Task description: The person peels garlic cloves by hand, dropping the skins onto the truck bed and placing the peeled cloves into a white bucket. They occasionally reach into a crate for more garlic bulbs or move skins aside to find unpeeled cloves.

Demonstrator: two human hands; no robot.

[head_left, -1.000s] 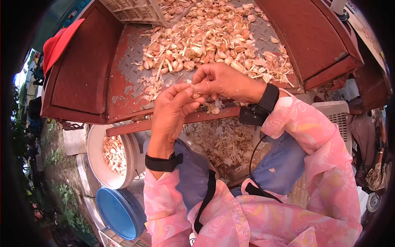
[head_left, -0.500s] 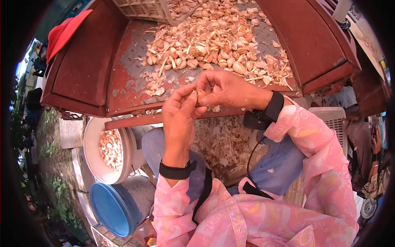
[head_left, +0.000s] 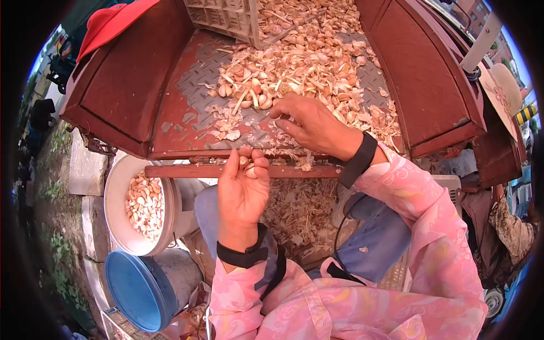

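My left hand [head_left: 243,190] is palm up in front of the red truck bed's edge, its fingers curled around a few pale garlic cloves [head_left: 250,169]. My right hand [head_left: 318,129] hovers over the near edge of the garlic pile [head_left: 289,73], palm down. Its thumb and fingers are bent but apart, and nothing shows between them. The pile holds loose unpeeled cloves, dry stems and papery skins. To the left, a white bucket [head_left: 110,198] contains peeled cloves [head_left: 145,204].
A blue-lidded bucket [head_left: 133,292] stands below the white one. On the bed [head_left: 190,85] is a plastic crate [head_left: 224,17], between red side panels [head_left: 433,85]. A red cap [head_left: 110,25] hangs at left. Garlic skins [head_left: 300,207] cover the ground between my knees.
My hands have come apart from the clove they were pinching together. The right has moved toward the pile; the left has turned palm up and lowered, with cloves in it. The view has shifted slightly.
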